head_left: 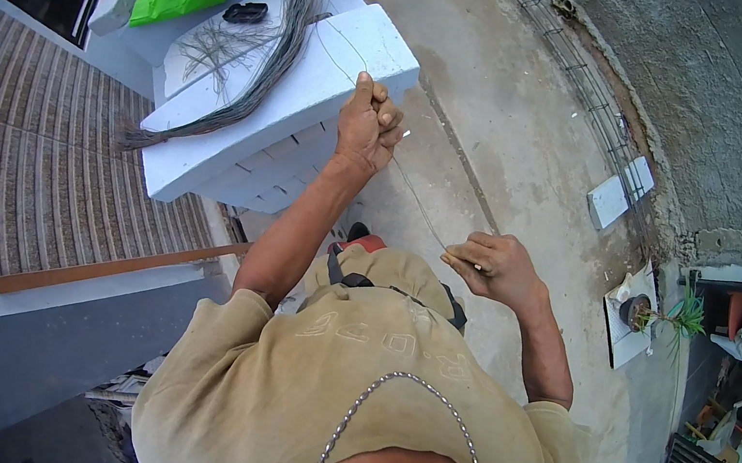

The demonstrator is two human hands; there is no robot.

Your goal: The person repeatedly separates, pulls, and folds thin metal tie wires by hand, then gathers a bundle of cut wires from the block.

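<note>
Apparently, one thin wire (419,203) is separated, gripped in the closed left hand (369,125) and pinched by the right hand (495,267), with no knot visible; the wire bundle (298,33) lies unused on the white surface (379,39)

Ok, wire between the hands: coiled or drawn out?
Drawn out: the thin wire runs in one gently bowed line from left hand to right hand, no loops.

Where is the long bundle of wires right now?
In the head view, the wire bundle curves across the white block at upper left, between the black item and the left hand.
</note>
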